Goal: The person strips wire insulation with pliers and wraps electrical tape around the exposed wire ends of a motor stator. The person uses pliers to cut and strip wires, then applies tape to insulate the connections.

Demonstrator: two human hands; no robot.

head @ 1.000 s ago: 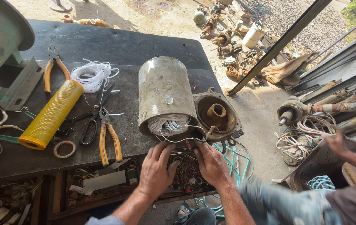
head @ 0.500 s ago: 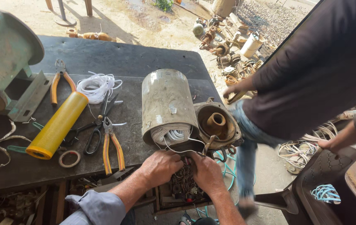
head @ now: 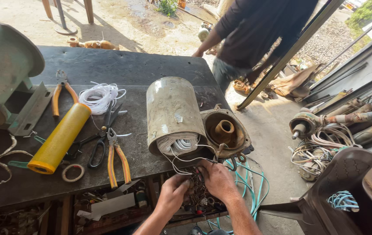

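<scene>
At lower centre, both hands, left hand (head: 171,194) and right hand (head: 218,179), pinch tangled wires (head: 197,196) beneath the motor housing (head: 173,111).

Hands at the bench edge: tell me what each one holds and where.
Both the left hand and right hand grip a dark tangled wire bundle from either side, below the motor housing.

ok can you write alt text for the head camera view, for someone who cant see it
Seen from above, a person's left hand and right hand work at a tangle of wires below the edge of a dark workbench, in front of a grey motor cylinder wound with white wire. Pliers, scissors and a yellow roll lie to the left; another person stands behind.
</scene>
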